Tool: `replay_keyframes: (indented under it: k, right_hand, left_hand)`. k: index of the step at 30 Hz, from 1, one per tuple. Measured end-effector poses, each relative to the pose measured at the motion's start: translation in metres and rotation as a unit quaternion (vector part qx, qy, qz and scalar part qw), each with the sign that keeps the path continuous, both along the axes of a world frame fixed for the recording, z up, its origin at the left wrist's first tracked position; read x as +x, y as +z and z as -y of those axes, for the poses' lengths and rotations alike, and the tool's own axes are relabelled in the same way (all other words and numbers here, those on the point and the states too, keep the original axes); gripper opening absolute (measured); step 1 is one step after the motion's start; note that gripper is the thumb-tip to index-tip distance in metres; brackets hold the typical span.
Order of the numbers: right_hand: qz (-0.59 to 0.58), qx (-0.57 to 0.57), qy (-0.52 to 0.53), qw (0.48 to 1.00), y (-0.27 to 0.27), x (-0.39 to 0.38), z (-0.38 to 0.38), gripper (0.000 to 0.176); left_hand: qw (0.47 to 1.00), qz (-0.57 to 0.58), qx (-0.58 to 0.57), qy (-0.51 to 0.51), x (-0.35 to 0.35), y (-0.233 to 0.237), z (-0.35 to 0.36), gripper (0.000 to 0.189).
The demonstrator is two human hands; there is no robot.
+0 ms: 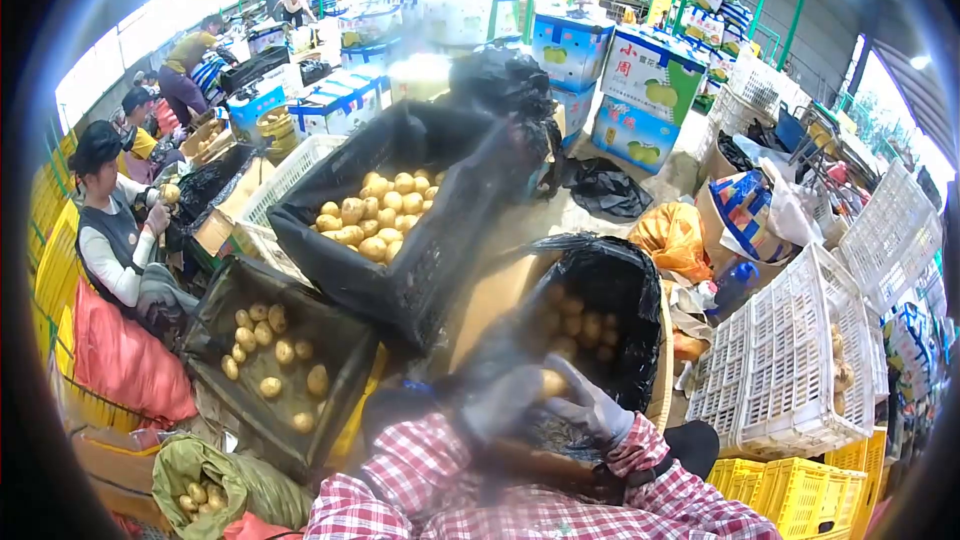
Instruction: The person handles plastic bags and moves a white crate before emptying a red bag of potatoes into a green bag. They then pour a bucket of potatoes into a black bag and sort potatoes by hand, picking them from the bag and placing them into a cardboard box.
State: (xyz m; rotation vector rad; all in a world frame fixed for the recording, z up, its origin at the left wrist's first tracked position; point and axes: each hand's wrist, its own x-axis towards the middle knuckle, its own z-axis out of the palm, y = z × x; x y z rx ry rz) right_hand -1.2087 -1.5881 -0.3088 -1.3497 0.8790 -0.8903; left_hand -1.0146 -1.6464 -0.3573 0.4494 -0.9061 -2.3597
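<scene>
A potato (552,383) is between my two hands, above a basket (661,365) lined with black plastic (640,290). My right hand (595,408), in a grey glove, has its fingers and thumb around the potato's right side. Close to its left side is my left hand (495,402), also gloved; a smear hides its fingers. Several potatoes (580,325) lie inside the lined basket, blurred in the view. Both my forearms are in red checked sleeves.
Ahead stands a black-lined crate (345,265) of potatoes; another lined crate (215,325) sits lower left. A green sack (265,485) of potatoes lies bottom left. White crates (765,360) and yellow crates (810,490) are right. A co-worker (110,230) sits left; printed cartons (640,90) stand behind.
</scene>
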Motion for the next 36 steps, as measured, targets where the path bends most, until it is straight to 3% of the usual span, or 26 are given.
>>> replay_keyframes:
  k: [2,3,4,5,6,7,8,10,12,14,15,16,17,18,19,21,22,23,25,26,27,28,29,32,36]
  right_hand:
    - [-0.013,0.051,0.02,0.998,0.003,-0.003,0.0,0.063]
    - [-0.083,0.002,0.025,0.996,-0.006,-0.012,0.005,0.061]
    - [-0.072,0.034,0.01,0.997,-0.009,-0.016,0.007,0.061]
    - [-0.061,0.066,-0.005,0.996,-0.012,-0.02,0.007,0.061]
    - [-0.049,0.099,-0.019,0.994,-0.015,-0.024,0.009,0.06]
    - [-0.003,0.098,-0.025,0.995,-0.026,-0.034,0.011,0.058]
    - [-0.03,0.107,-0.038,0.993,-0.036,-0.039,0.014,0.058]
    - [-0.083,0.124,-0.061,0.987,-0.055,-0.044,0.025,0.057]
    - [-0.197,0.122,-0.041,0.972,-0.086,-0.049,0.041,0.059]
    - [-0.288,0.094,0.04,0.952,-0.146,-0.067,0.061,0.062]
    - [-0.323,0.107,0.068,0.938,-0.142,-0.064,0.067,0.064]
    - [-0.337,0.119,0.078,0.931,-0.155,-0.068,0.076,0.064]
    - [-0.35,0.129,0.091,0.924,-0.173,-0.073,0.09,0.065]
    - [-0.362,0.137,0.103,0.916,-0.187,-0.074,0.104,0.065]
    - [-0.425,0.165,0.095,0.885,-0.166,-0.07,0.118,0.068]
    - [-0.557,0.133,-0.025,0.819,-0.196,-0.086,0.142,0.071]
    - [-0.557,0.192,-0.101,0.801,-0.191,-0.091,0.155,0.076]
    - [-0.568,0.178,-0.2,0.778,-0.188,-0.091,0.162,0.073]
    - [-0.617,0.135,-0.29,0.719,-0.239,-0.119,0.185,0.07]
    - [-0.689,0.148,-0.243,0.667,-0.268,-0.137,0.2,0.062]
    - [-0.695,0.161,-0.251,0.654,-0.299,-0.151,0.198,0.03]
    - [-0.696,0.219,-0.193,0.655,-0.315,-0.155,0.21,0.034]
    - [-0.682,0.252,-0.189,0.66,-0.33,-0.159,0.21,0.034]
    - [-0.604,0.303,-0.282,0.681,-0.366,-0.163,0.197,0.033]
    - [-0.475,0.277,-0.442,0.709,-0.414,-0.16,0.204,0.034]
  left_hand:
    - [0.99,0.067,-0.085,0.094,0.014,0.029,-0.013,0.044]
    - [0.983,0.022,-0.015,0.182,0.023,0.044,-0.012,0.047]
    - [0.961,-0.032,0.044,0.272,0.033,0.058,-0.011,0.052]
    - [0.927,-0.083,0.084,0.357,0.042,0.073,-0.01,0.057]
    - [0.831,-0.101,0.183,0.515,0.053,0.082,0.0,0.065]
    - [0.785,-0.121,0.086,0.601,0.072,0.085,0.009,0.066]
    - [0.777,-0.174,0.147,0.587,0.079,0.122,-0.004,0.062]
    - [0.792,-0.092,0.054,0.601,0.081,0.111,0.005,0.055]
    - [0.899,-0.215,0.043,0.378,0.071,0.082,0.016,0.049]
    - [0.963,-0.188,0.093,0.172,0.044,0.055,0.027,0.044]
    - [0.977,-0.052,-0.042,0.202,0.028,0.047,0.022,0.044]
    - [0.955,0.096,-0.166,0.228,0.011,0.039,0.017,0.044]
    - [0.818,0.234,-0.453,0.267,-0.001,0.028,0.007,0.044]
    - [0.811,0.308,-0.449,0.213,-0.005,0.035,0.002,0.042]
    - [0.784,0.344,-0.491,0.164,-0.012,0.008,0.008,0.039]
    - [0.816,0.359,-0.443,0.094,-0.025,-0.022,0.005,0.039]
    - [0.825,0.367,-0.424,0.073,-0.027,-0.023,0.008,0.039]
    - [0.833,0.376,-0.404,0.051,-0.029,-0.024,0.012,0.038]
    - [0.836,0.392,-0.384,0.032,-0.029,-0.011,0.02,0.038]
    - [0.846,0.39,-0.363,0.033,-0.031,-0.011,0.022,0.039]
    - [0.856,0.387,-0.341,0.033,-0.035,-0.014,0.02,0.039]
    - [0.867,0.381,-0.32,0.032,-0.036,-0.017,0.023,0.039]
    - [0.814,0.392,-0.428,0.032,-0.035,-0.018,0.029,0.039]
    - [0.875,0.386,-0.291,-0.022,-0.04,-0.018,0.035,0.039]
    - [0.924,0.351,-0.146,-0.045,-0.046,-0.028,0.036,0.04]
